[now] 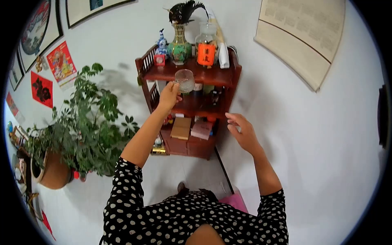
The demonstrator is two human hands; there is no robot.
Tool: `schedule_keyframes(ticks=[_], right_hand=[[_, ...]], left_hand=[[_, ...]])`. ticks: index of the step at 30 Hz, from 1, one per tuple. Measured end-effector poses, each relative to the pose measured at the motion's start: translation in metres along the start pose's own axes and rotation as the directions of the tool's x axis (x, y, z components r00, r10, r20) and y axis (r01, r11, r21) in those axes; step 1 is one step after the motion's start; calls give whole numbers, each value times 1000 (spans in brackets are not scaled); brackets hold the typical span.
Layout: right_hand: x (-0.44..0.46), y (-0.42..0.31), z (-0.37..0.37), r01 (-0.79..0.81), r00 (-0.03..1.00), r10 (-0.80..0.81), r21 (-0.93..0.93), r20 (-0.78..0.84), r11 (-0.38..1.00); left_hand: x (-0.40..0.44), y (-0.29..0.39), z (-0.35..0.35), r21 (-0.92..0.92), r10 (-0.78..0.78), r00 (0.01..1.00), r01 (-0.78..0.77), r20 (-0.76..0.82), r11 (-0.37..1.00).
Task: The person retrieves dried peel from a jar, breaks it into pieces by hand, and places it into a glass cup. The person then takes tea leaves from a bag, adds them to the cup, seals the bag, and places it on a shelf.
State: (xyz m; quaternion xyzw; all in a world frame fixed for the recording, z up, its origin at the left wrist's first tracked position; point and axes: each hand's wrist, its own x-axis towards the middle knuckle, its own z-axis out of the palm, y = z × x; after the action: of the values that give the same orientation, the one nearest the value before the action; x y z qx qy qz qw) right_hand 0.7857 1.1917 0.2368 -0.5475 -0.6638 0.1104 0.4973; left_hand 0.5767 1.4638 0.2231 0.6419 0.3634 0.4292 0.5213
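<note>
My left hand (170,96) is closed on the left side of a clear glass cup (184,82) with a textured wall. The cup is held upright in front of the upper part of a red-brown wooden shelf unit (212,75); whether it has a handle is hidden by my fingers. To the right, my right hand (244,132) hangs in the air with its fingers apart and nothing in them. It is nearest to the right side of the shelf unit.
On the top shelf stand a green patterned vase (179,49), a glass jar with an orange label (206,51) and a blue-and-white figurine (161,45). Boxes (181,128) lie lower down. A large potted plant (87,122) stands left; a hanging scroll (302,36) is on the right wall.
</note>
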Motion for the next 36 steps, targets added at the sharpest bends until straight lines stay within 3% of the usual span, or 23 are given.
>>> schedule_keyframes(ticks=[6, 12, 15, 17, 21, 24, 27, 30, 33, 36], right_hand=[[152, 42, 24, 21, 993, -30, -80, -117, 997], [279, 69, 19, 81, 965, -170, -386, -202, 919], [336, 89, 12, 195, 893, -377, -542, -246, 817], [372, 98, 4, 177, 891, -367, -540, -267, 823], [441, 119, -10, 139, 887, -376, -622, -267, 770], [477, 116, -17, 70, 927, -296, -667, -231, 742], [513, 122, -22, 63, 954, -255, -727, -157, 684], [541, 131, -23, 58, 998, -46, -740, 37, 670], [559, 145, -19, 53, 992, 50, -748, 115, 662], [559, 137, -21, 19, 987, 112, -768, 118, 641]], left_hand=[[138, -28, -5, 165, 42, 998, -51, 56, 985], [196, -37, -7, 133, -42, 992, 26, 116, 991], [207, -38, -10, 289, -42, 988, -3, 151, 957], [213, -34, -11, 394, -70, 977, -14, 200, 919], [223, -42, -14, 630, 121, 966, -240, 227, 739], [217, -32, -19, 773, 210, 944, -330, 256, 542], [200, 16, -7, 806, 502, 862, -344, 68, 481], [228, 52, 14, 686, 663, 744, -527, 88, 501], [286, 63, 50, 620, 703, 706, -592, 89, 516], [327, 80, 78, 498, 540, 839, -496, 65, 711]])
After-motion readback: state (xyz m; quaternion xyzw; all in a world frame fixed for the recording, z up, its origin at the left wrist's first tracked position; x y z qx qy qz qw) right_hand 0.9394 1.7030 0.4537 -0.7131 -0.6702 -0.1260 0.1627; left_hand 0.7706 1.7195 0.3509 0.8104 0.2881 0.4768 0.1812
